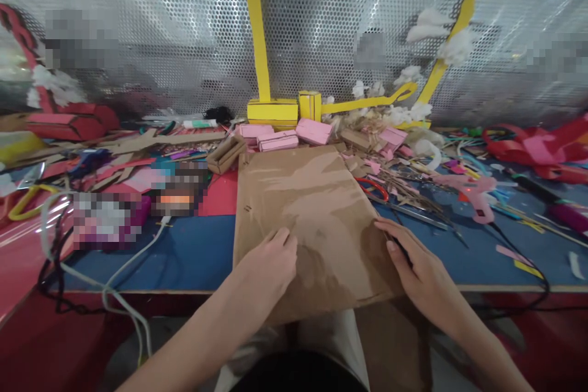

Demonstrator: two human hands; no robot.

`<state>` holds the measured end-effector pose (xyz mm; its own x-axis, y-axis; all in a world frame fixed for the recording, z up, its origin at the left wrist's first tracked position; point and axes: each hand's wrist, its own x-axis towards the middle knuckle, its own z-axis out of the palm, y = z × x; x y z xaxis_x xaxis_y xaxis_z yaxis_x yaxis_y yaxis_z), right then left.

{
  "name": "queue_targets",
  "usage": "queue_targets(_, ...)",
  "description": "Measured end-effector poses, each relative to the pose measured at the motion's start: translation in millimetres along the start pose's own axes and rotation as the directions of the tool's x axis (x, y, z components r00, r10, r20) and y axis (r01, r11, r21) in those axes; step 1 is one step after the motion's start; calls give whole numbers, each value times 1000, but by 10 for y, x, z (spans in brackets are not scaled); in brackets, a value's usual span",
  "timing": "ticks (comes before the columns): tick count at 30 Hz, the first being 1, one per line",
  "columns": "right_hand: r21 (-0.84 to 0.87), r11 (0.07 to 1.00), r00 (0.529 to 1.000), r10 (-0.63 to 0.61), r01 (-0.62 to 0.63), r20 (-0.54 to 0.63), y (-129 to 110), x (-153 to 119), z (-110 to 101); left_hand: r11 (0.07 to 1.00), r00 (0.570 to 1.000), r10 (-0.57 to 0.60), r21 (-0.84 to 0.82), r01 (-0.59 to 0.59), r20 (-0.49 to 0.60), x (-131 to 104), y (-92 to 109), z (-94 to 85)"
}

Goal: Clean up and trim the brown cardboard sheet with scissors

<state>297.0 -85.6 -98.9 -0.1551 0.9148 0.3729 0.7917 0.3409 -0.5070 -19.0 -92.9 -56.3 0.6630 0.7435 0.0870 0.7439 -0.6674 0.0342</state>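
A large brown cardboard sheet [321,226] lies in front of me, its near end jutting over the table edge. My left hand [271,263] rests on its left half with the fingers curled closed; whatever may be inside them is hidden. At the sheet's right edge is my right hand [420,266], fingers and thumb closed around a slim dark pen-like thing [400,246], mostly covered by the hand. Red-handled scissors [374,188] lie just beyond that hand, partly beside the sheet.
Pink paper boxes [278,140] and a yellow box with an upright strip [272,111] stand behind the sheet. A pink glue gun [478,193] with a black cord lies right, among scraps. White cables [131,266] hang over the left edge. A perforated metal panel [321,24] closes the back.
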Motion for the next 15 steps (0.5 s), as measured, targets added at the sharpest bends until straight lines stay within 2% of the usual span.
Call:
queue_targets(5,-5,1000,1000,2,-2,25,15,-16,-4,968,984,-161,-206,142,-77,-76,-65,-2)
queue_targets(10,-16,1000,999,3,-3,39,1,-4,-12,897,924,-360,-319,307,-124,-144,-276,-136)
queue_targets(13,-31,999,999,8,-7,32,-12,5,-9,888,944,-321,-370,274,-71,-182,-279,-217)
queue_targets(15,-43,999,1000,13,-12,28,-17,3,-5,910,957,-285,-328,254,-50,-152,-201,-241)
